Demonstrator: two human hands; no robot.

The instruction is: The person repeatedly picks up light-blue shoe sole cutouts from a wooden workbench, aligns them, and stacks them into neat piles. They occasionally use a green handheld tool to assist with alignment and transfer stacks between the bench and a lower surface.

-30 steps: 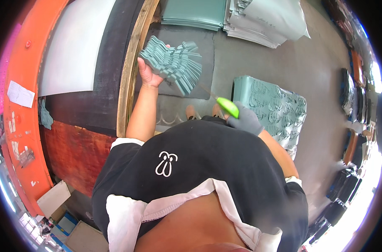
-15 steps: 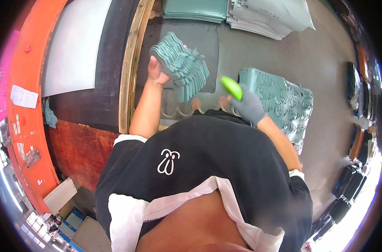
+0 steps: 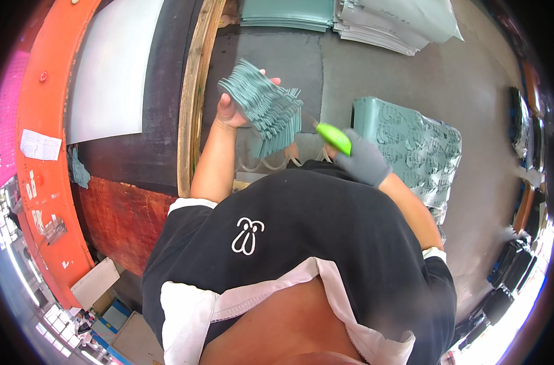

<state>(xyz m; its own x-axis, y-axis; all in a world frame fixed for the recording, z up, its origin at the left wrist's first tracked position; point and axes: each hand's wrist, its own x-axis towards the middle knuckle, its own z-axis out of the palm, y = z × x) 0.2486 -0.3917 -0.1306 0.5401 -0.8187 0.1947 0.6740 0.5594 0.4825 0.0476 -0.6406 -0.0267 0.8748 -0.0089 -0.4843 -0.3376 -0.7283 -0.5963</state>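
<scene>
My left hand (image 3: pixel 229 112) is wrapped round a thick bundle of teal cut sheet pieces (image 3: pixel 264 109) with wavy edges, held up above the grey table. Its thumb presses the near side, and fingertips show past the far edge. In my right hand (image 3: pixel 367 163), which wears a grey glove, is a green-handled knife (image 3: pixel 334 139). The thin blade is blurred and points at the bundle's right end, a small gap apart. Right of the gloved hand lies a teal stack of sheets (image 3: pixel 411 140) with many ragged cuts across its top.
A teal sheet stack (image 3: pixel 286 13) and a pile of pale grey sheets (image 3: pixel 392 24) lie at the far side. A wooden rail (image 3: pixel 195 103) edges the table on the left. Beyond it are a white sheet (image 3: pixel 109 73) and an orange machine frame (image 3: pixel 45 121).
The knife has come a little lower, with its blade turned toward the bundle. My left hand has tilted the bundle slightly, and its layers look more closely packed.
</scene>
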